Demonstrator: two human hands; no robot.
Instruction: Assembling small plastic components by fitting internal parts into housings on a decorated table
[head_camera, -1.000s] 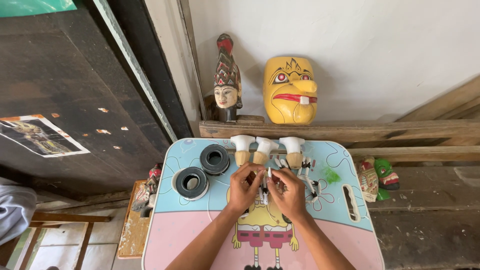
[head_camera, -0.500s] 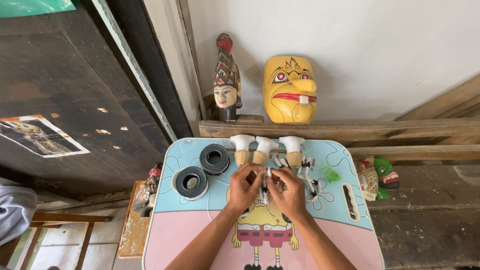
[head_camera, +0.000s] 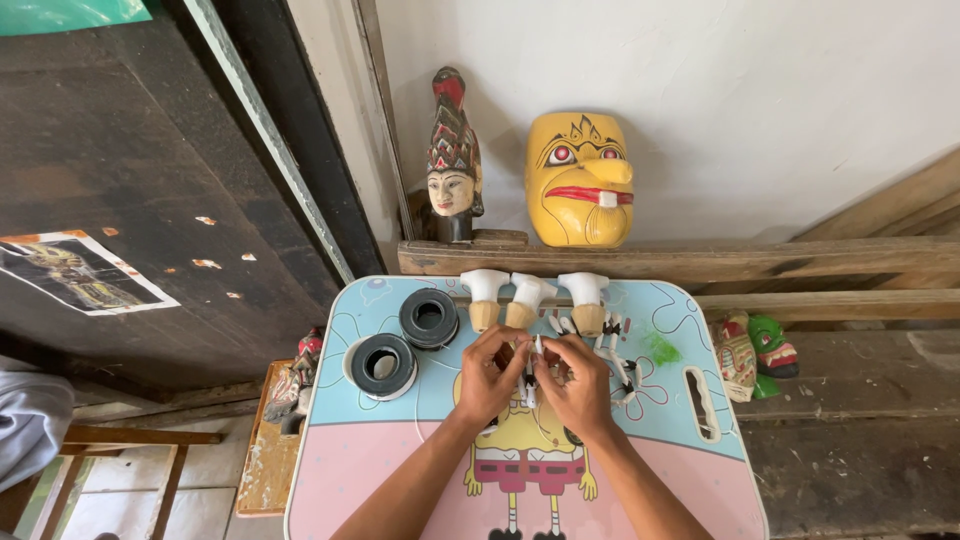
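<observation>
Nothing has moved since a second ago: both hands stay pinched together at the small table's (head_camera: 380, 470) middle.

Left hand (head_camera: 492, 372) and right hand (head_camera: 575, 385) close fingertips on a small white piece (head_camera: 538, 346), just before three white-topped wooden pieces (head_camera: 528, 298) along the far edge; two black tape rolls (head_camera: 405, 340) lie left.

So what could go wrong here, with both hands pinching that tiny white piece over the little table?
The left hand and right hand pinch a small white piece between fingertips; it might slip and drop among the loose small parts beside them. The three wooden pieces with white tops stand just beyond the knuckles, so a jolt could topple them. The black tape rolls sit near the table's edge and might roll off.
</observation>
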